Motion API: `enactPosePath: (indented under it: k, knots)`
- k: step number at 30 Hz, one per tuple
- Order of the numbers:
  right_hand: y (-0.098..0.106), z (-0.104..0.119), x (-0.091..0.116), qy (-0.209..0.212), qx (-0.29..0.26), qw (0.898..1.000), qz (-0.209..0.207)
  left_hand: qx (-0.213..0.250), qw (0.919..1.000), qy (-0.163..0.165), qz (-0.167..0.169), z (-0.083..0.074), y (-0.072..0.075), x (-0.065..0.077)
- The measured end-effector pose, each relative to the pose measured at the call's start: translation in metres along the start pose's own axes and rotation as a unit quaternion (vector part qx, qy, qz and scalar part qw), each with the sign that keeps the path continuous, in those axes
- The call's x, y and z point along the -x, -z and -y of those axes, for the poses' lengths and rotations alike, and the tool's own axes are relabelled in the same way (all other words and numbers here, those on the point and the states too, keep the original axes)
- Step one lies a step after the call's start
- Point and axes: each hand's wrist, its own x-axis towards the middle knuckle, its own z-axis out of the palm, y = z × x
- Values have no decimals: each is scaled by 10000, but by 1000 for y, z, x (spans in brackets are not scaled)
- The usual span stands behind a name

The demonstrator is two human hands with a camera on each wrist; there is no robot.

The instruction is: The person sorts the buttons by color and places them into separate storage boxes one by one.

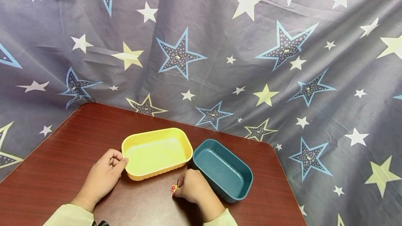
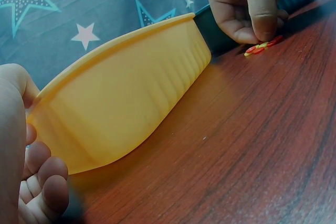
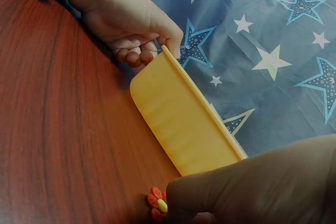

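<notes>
Pinch and brace
Right hand (image 1: 194,187): fingertips clamp the small red-and-yellow flower-shaped piece (image 3: 156,203); pinch lightly to avoid slippage; left hand (image 1: 105,175): thumb and fingers clamp the yellow rectangular plastic tub (image 1: 157,151), beyond and left of the right fingertips; brace without tilting

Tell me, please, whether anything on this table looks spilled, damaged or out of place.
Nothing clearly stands out. The yellow box and blue box sit open side up, with no visible crack or spill. The left hand holds the yellow box, the right hand a small red-and-yellow piece.
</notes>
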Motion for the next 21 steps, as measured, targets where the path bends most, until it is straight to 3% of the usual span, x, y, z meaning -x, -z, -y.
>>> enactPosePath:
  k: [21]
  knots:
    - [2, 3, 3, 397, -252, 9989, -42, 3, 10000, -27, -34, -1, 1, 1]
